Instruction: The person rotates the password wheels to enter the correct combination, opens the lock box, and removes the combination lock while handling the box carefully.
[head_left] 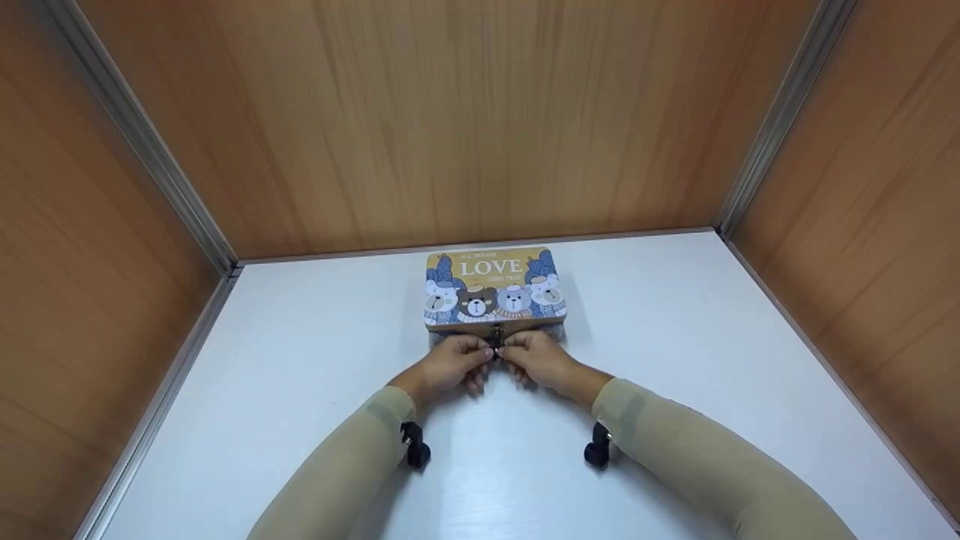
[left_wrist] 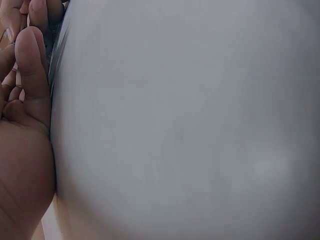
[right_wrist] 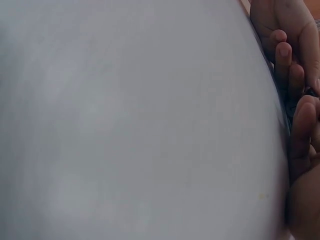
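Observation:
A rectangular tin box [head_left: 495, 289] with a yellow lid, bears and the word LOVE stands in the head view, lid down. On its front is a metal clasp [head_left: 496, 331]. Just below the clasp, a small dark piece [head_left: 496, 349] shows between the fingertips, mostly hidden by them. My left hand [head_left: 448, 364] pinches it from the left between thumb and forefinger. From the right, my right hand [head_left: 546, 364] pinches at the same spot. The left wrist view shows the left palm and thumb [left_wrist: 31, 65] low over the table; the right wrist view shows both hands' fingers close together.
A white table [head_left: 300, 352] lies under the box and forearms. Wood-patterned panels [head_left: 480, 120] enclose it at the back and both sides, with metal strips at the corners. The box stands near the back panel. A black wrist device [head_left: 598, 448] hangs below each sleeve.

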